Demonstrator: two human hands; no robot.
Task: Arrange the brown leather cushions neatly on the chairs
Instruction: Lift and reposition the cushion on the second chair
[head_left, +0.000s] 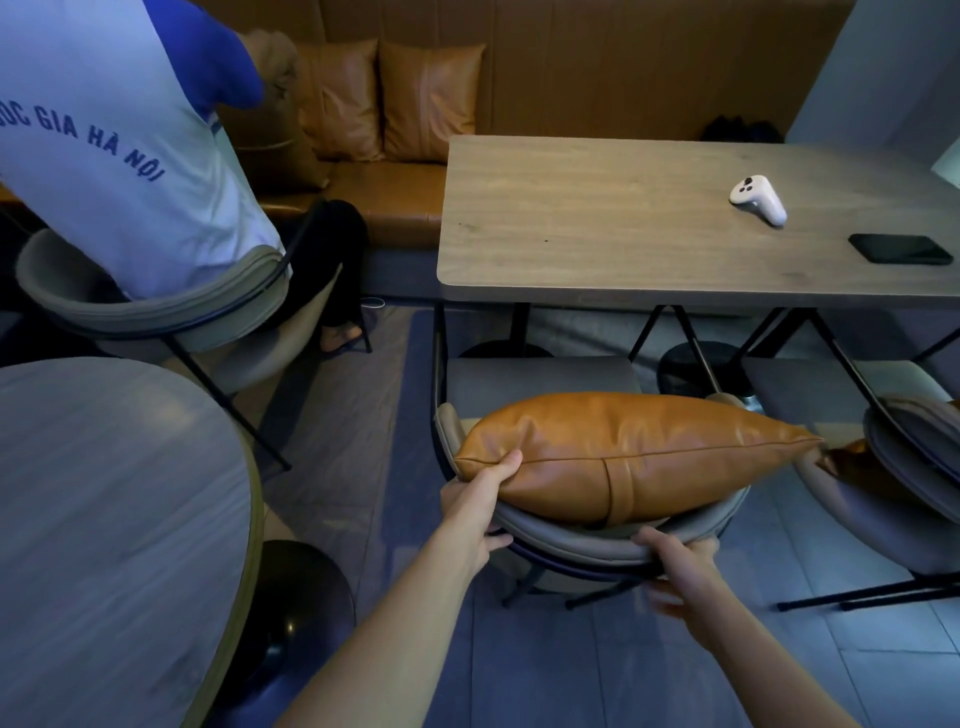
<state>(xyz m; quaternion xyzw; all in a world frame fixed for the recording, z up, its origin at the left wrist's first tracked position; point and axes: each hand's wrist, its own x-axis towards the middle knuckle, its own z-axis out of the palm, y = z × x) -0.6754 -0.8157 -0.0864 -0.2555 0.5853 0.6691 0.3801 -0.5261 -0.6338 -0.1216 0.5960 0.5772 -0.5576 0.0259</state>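
A brown leather cushion (639, 447) lies across the top of a grey chair's (582, 540) curved backrest, its seam facing me. My left hand (480, 499) grips the cushion's near left corner, thumb on top. My right hand (675, 564) holds the backrest rim just below the cushion's right half. Another brown cushion (852, 462) shows partly in the neighbouring grey chair (904, 467) at the right. Two more brown cushions (389, 98) lean upright against the back of the bench (395, 197) at the far wall.
A wooden table (597, 234) stands beyond the chair, with a white controller (758, 197) and a black phone (901, 248) on it. A person in a white and blue shirt (119, 145) sits in a chair at the left. A round table (104, 519) fills the near left.
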